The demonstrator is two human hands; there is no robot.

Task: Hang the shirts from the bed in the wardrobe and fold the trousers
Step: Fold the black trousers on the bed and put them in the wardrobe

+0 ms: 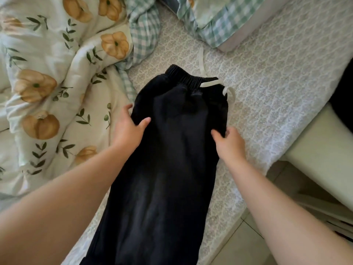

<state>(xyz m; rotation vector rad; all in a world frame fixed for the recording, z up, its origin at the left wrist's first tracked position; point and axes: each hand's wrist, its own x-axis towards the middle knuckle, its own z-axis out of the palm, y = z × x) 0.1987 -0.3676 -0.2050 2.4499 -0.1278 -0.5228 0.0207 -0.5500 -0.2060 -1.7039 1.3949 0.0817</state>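
Note:
Black trousers (172,150) with an elastic waistband and a white drawstring (210,84) lie lengthwise on the bed (277,73), waistband pointing away from me, legs hanging over the near edge. My left hand (128,129) grips the trousers' left edge below the waistband, thumb on top and fingers under the fabric. My right hand (229,142) pinches the right edge at about the same height. No shirts are in view.
A rumpled floral duvet (47,83) fills the left of the bed. A green checked blanket (143,29) and a checked pillow (219,22) lie at the far end. A pale cabinet (321,150) stands right of the bed, tiled floor (238,245) below.

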